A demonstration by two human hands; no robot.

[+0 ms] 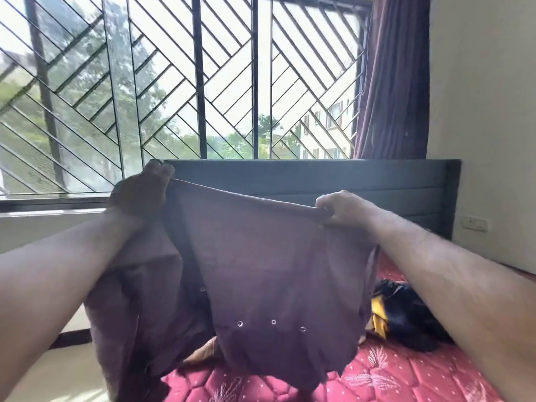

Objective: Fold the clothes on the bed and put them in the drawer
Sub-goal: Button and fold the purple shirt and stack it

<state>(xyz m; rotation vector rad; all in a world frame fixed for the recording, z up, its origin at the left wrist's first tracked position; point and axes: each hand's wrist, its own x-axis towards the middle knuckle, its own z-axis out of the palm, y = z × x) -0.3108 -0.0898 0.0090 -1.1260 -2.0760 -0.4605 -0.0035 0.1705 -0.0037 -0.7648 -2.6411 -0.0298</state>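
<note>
left hand [142,195] and right hand [340,208] pinch top edge of brown garment [261,271], taut, hanging above red mattress [391,375]; dark clothes [406,314] right.

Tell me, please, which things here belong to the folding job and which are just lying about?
Job:
- brown cloth, held up by left hand and right hand
- black-and-yellow garment
- mattress

Lying about:
- curtain
- headboard
- window grille
- wall socket

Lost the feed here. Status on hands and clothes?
Both hands, left and right, pinch brown garment held up over bed. Black-yellow clothes wait behind. No drawer in view.
</note>
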